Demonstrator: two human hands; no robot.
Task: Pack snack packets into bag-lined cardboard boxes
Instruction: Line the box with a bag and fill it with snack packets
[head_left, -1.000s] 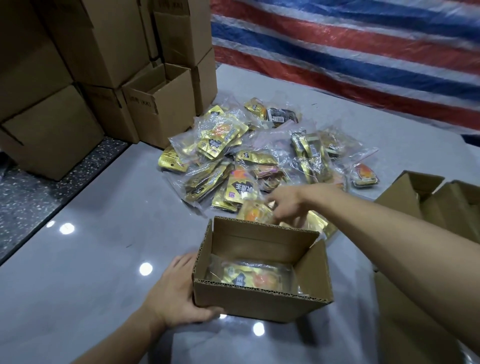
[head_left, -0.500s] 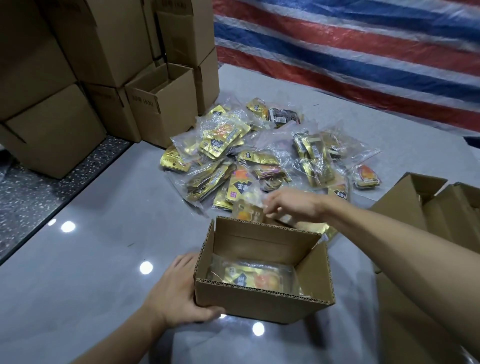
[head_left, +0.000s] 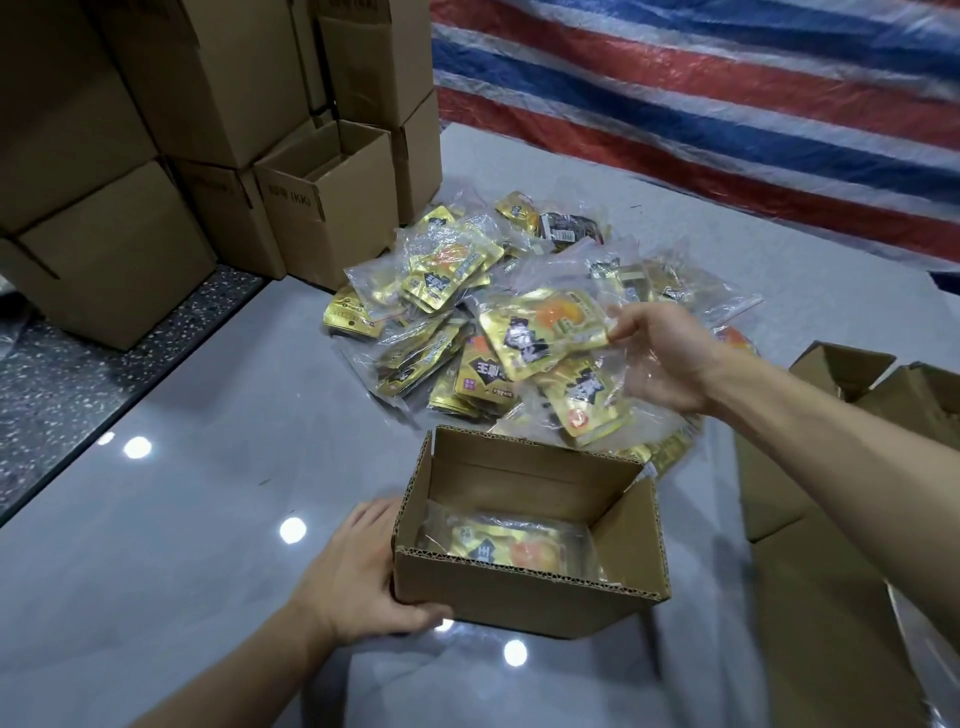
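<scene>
One pinched edge: our right hand (head_left: 660, 364) dangles the packet bag (head_left: 545, 332), which could slip short of the box (head_left: 530, 592) our left hand (head_left: 353, 571) grips.

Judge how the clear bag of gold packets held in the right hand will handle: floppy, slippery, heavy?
Probably floppy: the bag of gold packets droops below the edge grip of the right hand. Likely light, since a pinch alone carries it. The glossy film looks slippery and may slide.
</scene>
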